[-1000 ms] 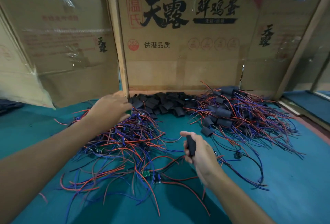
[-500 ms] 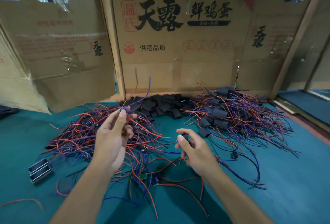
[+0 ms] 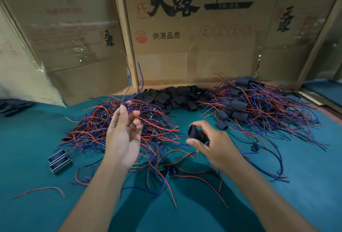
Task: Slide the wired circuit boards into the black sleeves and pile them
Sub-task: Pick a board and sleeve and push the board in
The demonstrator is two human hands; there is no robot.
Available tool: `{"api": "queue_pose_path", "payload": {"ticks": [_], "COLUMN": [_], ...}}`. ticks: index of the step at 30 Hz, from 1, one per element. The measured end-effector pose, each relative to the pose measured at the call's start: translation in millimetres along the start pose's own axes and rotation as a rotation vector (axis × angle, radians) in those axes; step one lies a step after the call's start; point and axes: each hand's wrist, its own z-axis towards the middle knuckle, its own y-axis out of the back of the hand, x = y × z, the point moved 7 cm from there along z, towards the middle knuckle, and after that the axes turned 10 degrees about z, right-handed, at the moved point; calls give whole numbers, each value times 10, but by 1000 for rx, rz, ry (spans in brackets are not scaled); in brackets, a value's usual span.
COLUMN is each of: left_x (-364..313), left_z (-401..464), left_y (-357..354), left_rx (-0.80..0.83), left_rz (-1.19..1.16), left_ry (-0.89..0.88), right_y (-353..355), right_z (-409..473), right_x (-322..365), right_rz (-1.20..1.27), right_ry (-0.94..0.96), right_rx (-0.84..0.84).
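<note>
My left hand (image 3: pixel 124 131) is raised palm-up over the pile of unsleeved wired boards (image 3: pixel 103 124) and pinches one small wired circuit board (image 3: pixel 127 104) at its fingertips, its blue and red wires sticking upward. My right hand (image 3: pixel 212 144) holds an empty black sleeve (image 3: pixel 196 133) between thumb and fingers, its open mouth turned toward the left hand. A heap of loose black sleeves (image 3: pixel 175 96) lies at the back centre. The pile of sleeved boards (image 3: pixel 259 106) with red and blue wires sits at the back right.
Teal table cover (image 3: pixel 305 185) under everything. Cardboard walls (image 3: pixel 194 46) stand close behind the piles. Two small metal-framed parts (image 3: pixel 59 161) lie at the left. Loose boards (image 3: pixel 172 171) and stray wires lie near the front centre; a single red wire (image 3: pixel 38 190) at front left.
My left hand left the wire pile and rose with one wired board pinched. My right hand turned the sleeve so its opening faces left.
</note>
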Motion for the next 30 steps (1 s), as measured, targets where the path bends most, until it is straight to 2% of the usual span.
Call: {"api": "queue_pose_path", "payload": {"ticks": [4,6,16,30], "left_x": [-122,-149,-169,-137], "left_z": [-8,-26,-115,-137], "left_y": [-1,-16,-161,-183], "left_rx": [0,5,104,152], "left_rz": [0,7,30,49], "left_ry": [-122,-144,-161,-126], "right_y": [-107,-154,-90,-106], "right_z": [-51,-75,-154,-156], "right_x": [124,168,285,270], "right_rz": [66,-4,-101,-129], "right_ry": [-13,-37,2,-24], "right_rx": [19,11,-211,-162]}}
